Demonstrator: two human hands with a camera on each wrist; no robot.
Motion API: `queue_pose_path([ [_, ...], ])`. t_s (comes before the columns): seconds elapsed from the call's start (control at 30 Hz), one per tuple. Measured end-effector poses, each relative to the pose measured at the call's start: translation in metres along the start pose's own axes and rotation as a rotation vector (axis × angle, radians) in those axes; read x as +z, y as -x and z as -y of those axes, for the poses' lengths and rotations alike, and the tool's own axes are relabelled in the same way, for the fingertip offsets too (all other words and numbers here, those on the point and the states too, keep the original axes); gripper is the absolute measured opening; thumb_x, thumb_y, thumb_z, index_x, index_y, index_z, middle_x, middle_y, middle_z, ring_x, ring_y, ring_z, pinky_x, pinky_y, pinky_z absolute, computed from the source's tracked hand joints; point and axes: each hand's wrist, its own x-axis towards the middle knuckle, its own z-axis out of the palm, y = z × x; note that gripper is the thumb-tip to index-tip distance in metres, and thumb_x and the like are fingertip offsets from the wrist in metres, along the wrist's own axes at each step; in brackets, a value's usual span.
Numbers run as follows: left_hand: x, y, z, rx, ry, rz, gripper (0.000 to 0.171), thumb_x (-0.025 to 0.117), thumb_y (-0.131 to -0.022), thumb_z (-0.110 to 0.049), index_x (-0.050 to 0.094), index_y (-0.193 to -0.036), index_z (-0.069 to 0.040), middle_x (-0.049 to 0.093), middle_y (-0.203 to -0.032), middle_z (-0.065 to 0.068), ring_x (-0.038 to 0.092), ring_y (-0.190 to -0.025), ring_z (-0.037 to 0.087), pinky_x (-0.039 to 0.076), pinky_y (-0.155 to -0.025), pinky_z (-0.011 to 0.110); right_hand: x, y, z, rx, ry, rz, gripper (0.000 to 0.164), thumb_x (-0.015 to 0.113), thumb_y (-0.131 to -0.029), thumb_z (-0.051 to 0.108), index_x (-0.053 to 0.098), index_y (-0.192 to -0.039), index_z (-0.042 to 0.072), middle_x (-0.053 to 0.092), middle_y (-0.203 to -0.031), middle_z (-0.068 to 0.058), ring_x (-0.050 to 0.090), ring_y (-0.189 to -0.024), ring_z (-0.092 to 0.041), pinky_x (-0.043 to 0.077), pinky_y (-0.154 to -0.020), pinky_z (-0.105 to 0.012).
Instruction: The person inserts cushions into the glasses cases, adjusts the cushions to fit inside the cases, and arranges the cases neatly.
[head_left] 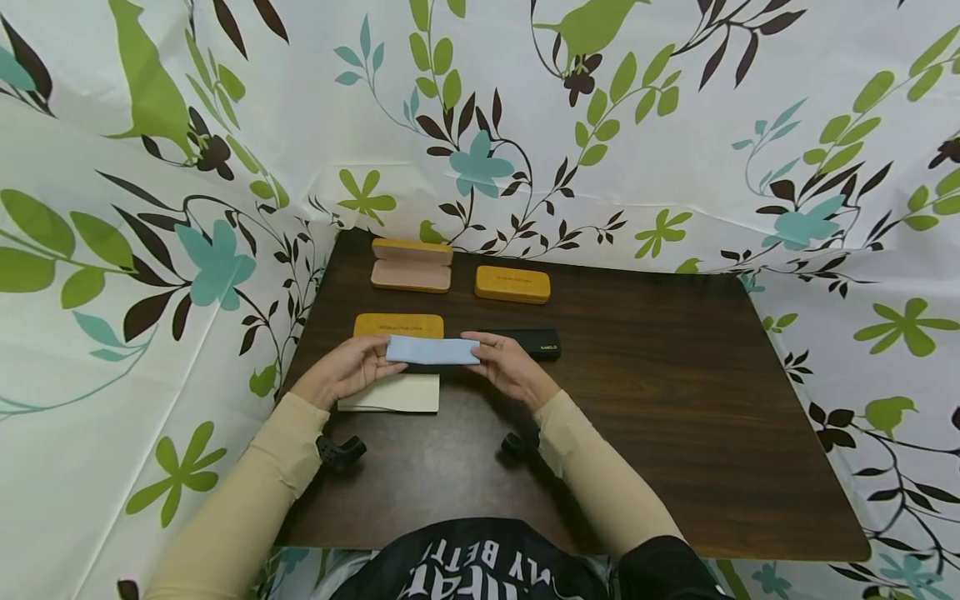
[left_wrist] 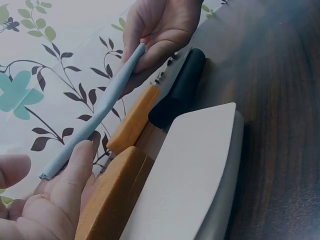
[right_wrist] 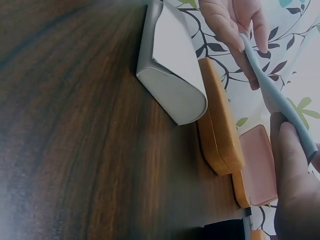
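Observation:
A light blue folded cloth [head_left: 432,351] is stretched level between both hands, raised over the table. My left hand [head_left: 351,367] holds its left end; in the left wrist view the fingers [left_wrist: 80,162] lie against the cloth [left_wrist: 97,117]. At the other end, my right hand [head_left: 516,367] pinches the cloth between thumb and fingers. Below the left hand lies a cream glasses case [head_left: 401,393] with a flap lid. Just behind the cloth sits a closed yellow glasses case [head_left: 399,325], partly covered from view. A black case [head_left: 542,342] lies behind the right hand.
Toward the back left, another yellow case [head_left: 411,275] stands open with a pinkish lining. To its right is a closed yellow case [head_left: 512,284]. The dark wooden table [head_left: 675,400] meets a leaf-patterned cloth [head_left: 675,133] at the back and left.

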Motion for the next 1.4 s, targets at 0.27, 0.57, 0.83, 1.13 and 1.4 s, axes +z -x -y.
queue_pose_path([
  [0.27,-0.003,-0.003,-0.009,0.004,-0.012,0.022,0.035,0.034,-0.107,-0.015,0.035,-0.135,0.006,0.065,-0.117,0.015,0.064,-0.11,0.025,0.03,-0.108,0.047,0.001,-0.009,0.004,-0.011,0.001,-0.004,0.047,0.044,-0.101,-0.002,0.034,-0.146,-0.004,0.041,-0.146,-0.021,0.06,-0.11,-0.017,0.053,-0.089,-0.028],
  [0.57,-0.006,-0.013,-0.02,0.005,-0.039,0.012,0.048,0.034,-0.107,-0.015,0.021,-0.146,0.01,0.063,-0.117,0.016,0.064,-0.109,0.024,0.042,-0.102,0.04,0.0,-0.018,0.012,-0.021,0.031,0.016,0.049,0.043,-0.101,-0.003,0.031,-0.148,-0.004,0.04,-0.147,-0.022,0.06,-0.111,-0.017,0.045,-0.101,-0.035],
  [0.83,-0.006,-0.019,-0.025,0.005,-0.085,-0.036,0.05,0.034,-0.107,-0.013,0.018,-0.15,0.007,0.05,-0.128,0.019,0.064,-0.108,0.02,0.049,-0.096,0.034,0.0,-0.027,0.017,-0.019,0.016,-0.001,0.048,0.042,-0.101,-0.003,0.032,-0.147,-0.004,0.041,-0.145,-0.022,0.059,-0.112,-0.018,0.053,-0.089,-0.026],
  [1.13,-0.011,-0.028,-0.034,0.01,-0.102,-0.072,0.049,0.035,-0.106,-0.014,0.022,-0.151,0.004,0.049,-0.131,0.017,0.065,-0.107,0.018,0.048,-0.097,0.034,-0.001,-0.038,0.021,-0.022,0.003,-0.008,0.048,0.043,-0.101,-0.003,0.033,-0.148,-0.002,0.041,-0.147,-0.021,0.056,-0.12,-0.022,0.041,-0.103,-0.036],
  [1.4,-0.013,-0.032,-0.037,-0.003,-0.085,-0.071,0.05,0.036,-0.106,-0.014,0.022,-0.15,0.004,0.057,-0.122,0.014,0.064,-0.108,0.019,0.048,-0.097,0.033,-0.003,-0.043,0.024,-0.025,-0.001,-0.013,0.047,0.042,-0.101,-0.002,0.035,-0.147,-0.001,0.04,-0.147,-0.02,0.053,-0.123,-0.023,0.05,-0.094,-0.029],
])
